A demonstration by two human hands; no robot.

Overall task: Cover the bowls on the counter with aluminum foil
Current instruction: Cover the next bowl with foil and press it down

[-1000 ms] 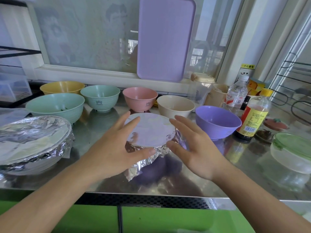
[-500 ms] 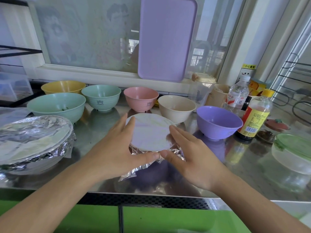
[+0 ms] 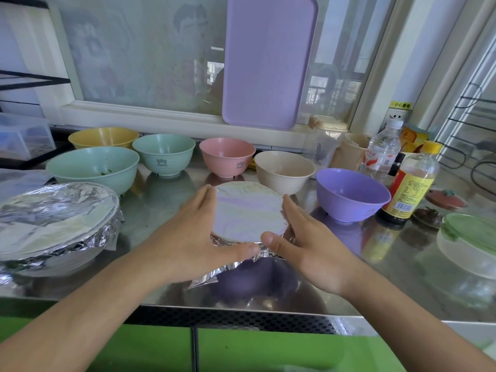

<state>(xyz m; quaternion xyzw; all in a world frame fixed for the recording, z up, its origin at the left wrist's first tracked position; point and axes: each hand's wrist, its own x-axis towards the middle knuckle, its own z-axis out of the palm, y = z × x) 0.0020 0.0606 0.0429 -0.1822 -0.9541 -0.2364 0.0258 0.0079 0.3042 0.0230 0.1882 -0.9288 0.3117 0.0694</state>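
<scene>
Steel counter (image 3: 161, 210) holds a foil-covered bowl (image 3: 248, 210) near its front edge; left hand (image 3: 193, 242) and right hand (image 3: 308, 245) press straight-fingered against its rim, thumbs nearly meeting.

A home kitchen: a stainless-steel bench (image 3: 402, 277) under a window carries a row of pastel plastic bowls (image 3: 227, 157), a sauce bottle (image 3: 410, 183) with a yellow cap, a water bottle (image 3: 381, 154) and a lidded glass dish (image 3: 469, 242). A purple cutting board (image 3: 268, 60) leans on the pane, and wire racks (image 3: 472, 135) stand at right.
</scene>
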